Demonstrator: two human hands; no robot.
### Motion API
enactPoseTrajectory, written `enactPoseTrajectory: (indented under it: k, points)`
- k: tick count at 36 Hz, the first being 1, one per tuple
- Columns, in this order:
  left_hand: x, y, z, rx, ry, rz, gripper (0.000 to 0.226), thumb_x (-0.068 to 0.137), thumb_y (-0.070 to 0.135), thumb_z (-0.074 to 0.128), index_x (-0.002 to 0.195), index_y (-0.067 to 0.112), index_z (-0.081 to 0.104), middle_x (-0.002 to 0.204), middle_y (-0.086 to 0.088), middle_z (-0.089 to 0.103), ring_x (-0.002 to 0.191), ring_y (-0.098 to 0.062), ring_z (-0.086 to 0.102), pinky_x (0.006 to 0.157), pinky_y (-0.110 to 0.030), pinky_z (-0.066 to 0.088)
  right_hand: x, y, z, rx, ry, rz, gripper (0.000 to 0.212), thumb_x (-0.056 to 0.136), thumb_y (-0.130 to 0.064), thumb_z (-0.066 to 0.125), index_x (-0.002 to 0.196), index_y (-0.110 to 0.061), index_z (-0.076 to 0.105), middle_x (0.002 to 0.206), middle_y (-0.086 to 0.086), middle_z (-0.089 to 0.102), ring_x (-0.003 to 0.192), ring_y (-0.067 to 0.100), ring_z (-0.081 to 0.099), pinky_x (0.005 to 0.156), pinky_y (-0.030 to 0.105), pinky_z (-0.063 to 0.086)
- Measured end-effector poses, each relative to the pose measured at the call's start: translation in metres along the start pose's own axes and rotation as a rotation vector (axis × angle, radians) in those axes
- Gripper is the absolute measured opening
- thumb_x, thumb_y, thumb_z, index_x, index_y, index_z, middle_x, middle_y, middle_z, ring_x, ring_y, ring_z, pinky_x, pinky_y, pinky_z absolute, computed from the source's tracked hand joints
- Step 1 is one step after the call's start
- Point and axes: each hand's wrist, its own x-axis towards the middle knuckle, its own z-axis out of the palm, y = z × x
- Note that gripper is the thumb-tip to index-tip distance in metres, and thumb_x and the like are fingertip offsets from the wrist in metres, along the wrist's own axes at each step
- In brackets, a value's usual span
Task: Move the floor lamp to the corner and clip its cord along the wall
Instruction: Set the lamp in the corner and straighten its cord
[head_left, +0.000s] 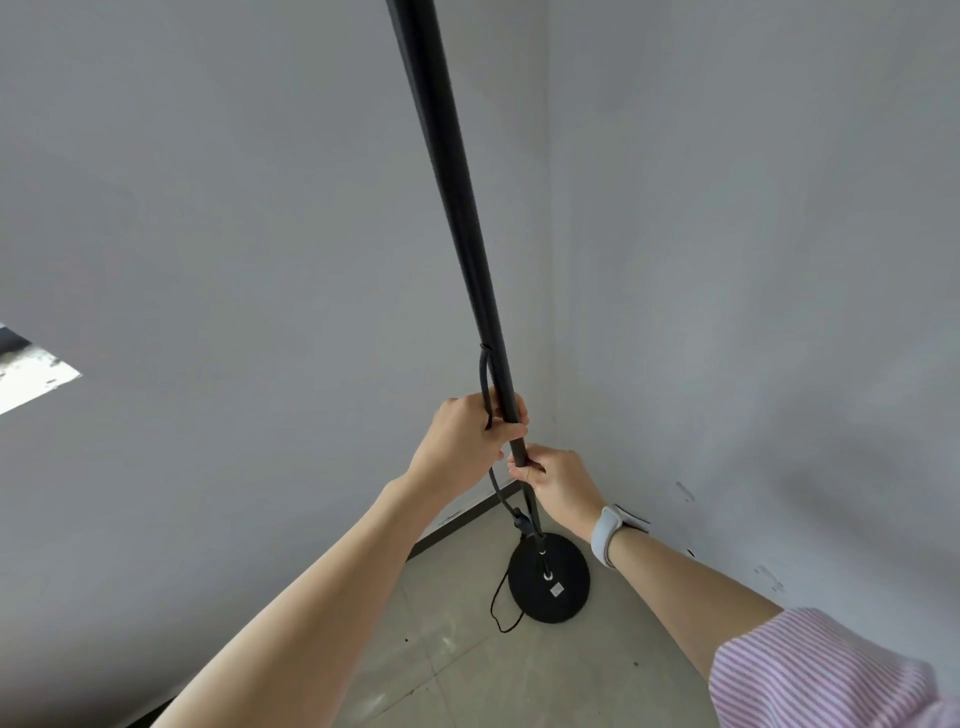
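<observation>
Left hand (460, 436) wrapping fingers closed around thin black metal lamp pole (451, 171), pinning thin black cord (485, 379) against it. Right hand (558, 480) gripping same pole just below, fingers curled shut, white wristband (609, 535) showing. Round black lamp base (549, 584) sitting on tiled floor (467, 670) in far corner where grey walls (208, 208) are meeting; cord looping left of base.

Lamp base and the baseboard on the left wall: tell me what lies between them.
In the head view, only a thin loop of black cord lies on the tile floor between the lamp base and the baseboard.
</observation>
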Motion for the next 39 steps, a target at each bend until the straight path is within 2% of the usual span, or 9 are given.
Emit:
enactPoseTrajectory:
  k: [6, 11, 15, 21, 26, 30, 32, 35, 39]
  points:
    - [-0.001, 0.002, -0.002, -0.047, 0.012, -0.019, 0.017, 0.081, 0.004, 0.064, 0.078, 0.021, 0.064, 0.085, 0.004, 0.068, 0.083, -0.018, 0.067, 0.066, -0.029, 0.058, 0.003, -0.003, -0.004, 0.019, -0.055, 0.006, 0.011, 0.089, -0.017, 0.054, 0.086, -0.009, 0.062, 0.096, 0.02, 0.069, 0.095, 0.034, 0.063, 0.09, 0.042, 0.05]
    - [-0.003, 0.002, -0.008, 0.019, 0.046, -0.033, 0.014, 0.078, 0.01, 0.068, 0.091, 0.016, 0.067, 0.092, 0.0, 0.07, 0.08, -0.022, 0.067, 0.075, -0.036, 0.057, 0.0, -0.009, -0.004, -0.076, -0.094, 0.021, 0.02, 0.092, -0.015, 0.048, 0.107, -0.004, 0.057, 0.101, 0.019, 0.066, 0.088, 0.024, 0.061, 0.068, 0.014, 0.044]
    - [-0.018, 0.0, -0.011, 0.018, 0.091, -0.031, 0.024, 0.081, 0.013, 0.064, 0.103, 0.021, 0.063, 0.098, 0.011, 0.066, 0.068, -0.017, 0.066, 0.076, -0.032, 0.055, -0.014, -0.009, -0.007, -0.074, -0.146, 0.064, 0.042, 0.093, -0.012, 0.045, 0.135, -0.011, 0.037, 0.132, 0.011, 0.054, 0.12, 0.023, 0.053, 0.097, 0.027, 0.043]
    - [-0.063, -0.015, -0.005, -0.221, 0.159, -0.12, 0.014, 0.082, 0.013, 0.066, 0.087, 0.025, 0.065, 0.087, 0.004, 0.071, 0.087, -0.013, 0.066, 0.087, -0.028, 0.05, -0.056, -0.015, -0.007, -0.075, -0.035, 0.03, 0.039, 0.095, -0.016, 0.038, 0.134, -0.013, 0.037, 0.137, 0.006, 0.05, 0.118, 0.018, 0.053, 0.094, 0.021, 0.039]
    - [-0.108, -0.027, 0.002, -0.268, 0.087, -0.097, 0.02, 0.086, 0.008, 0.06, 0.08, 0.026, 0.065, 0.085, 0.001, 0.072, 0.091, -0.013, 0.067, 0.086, -0.021, 0.047, -0.097, -0.02, 0.014, -0.017, -0.217, 0.039, 0.048, 0.092, -0.017, 0.042, 0.138, -0.025, 0.031, 0.145, 0.002, 0.039, 0.131, 0.018, 0.039, 0.105, 0.032, 0.035]
    - [-0.125, -0.029, 0.001, -0.315, 0.126, -0.105, 0.027, 0.086, 0.001, 0.056, 0.074, 0.023, 0.067, 0.075, 0.001, 0.072, 0.077, -0.017, 0.069, 0.083, -0.027, 0.052, -0.125, -0.02, 0.031, -0.017, -0.337, 0.094, 0.034, 0.09, -0.018, 0.047, 0.124, -0.021, 0.048, 0.134, -0.002, 0.05, 0.126, 0.015, 0.045, 0.102, 0.024, 0.033]
    - [-0.131, -0.024, -0.002, -0.347, 0.123, -0.093, 0.02, 0.086, -0.001, 0.055, 0.079, 0.013, 0.069, 0.072, 0.0, 0.071, 0.064, -0.012, 0.068, 0.075, -0.021, 0.053, -0.139, -0.018, 0.039, -0.018, -0.355, 0.096, 0.013, 0.091, -0.024, 0.048, 0.103, -0.022, 0.054, 0.123, 0.002, 0.059, 0.119, 0.019, 0.051, 0.103, 0.034, 0.039]
    - [-0.138, -0.02, -0.008, -0.447, 0.176, -0.079, 0.015, 0.087, -0.003, 0.054, 0.087, 0.003, 0.068, 0.07, 0.0, 0.071, 0.06, -0.011, 0.068, 0.07, -0.02, 0.054, -0.155, -0.016, 0.045, -0.059, -0.368, 0.11, 0.021, 0.094, -0.034, 0.041, 0.089, -0.019, 0.054, 0.103, 0.015, 0.066, 0.101, 0.034, 0.059, 0.093, 0.047, 0.045]
    - [-0.146, -0.026, -0.019, -0.537, 0.254, -0.075, 0.022, 0.088, 0.002, 0.054, 0.087, 0.018, 0.069, 0.078, 0.006, 0.074, 0.077, -0.019, 0.072, 0.087, -0.037, 0.052, -0.172, -0.018, 0.032, 0.031, -0.155, 0.111, 0.027, 0.096, -0.021, 0.038, 0.074, -0.018, 0.054, 0.064, -0.005, 0.058, 0.068, 0.007, 0.059, 0.079, 0.027, 0.048]
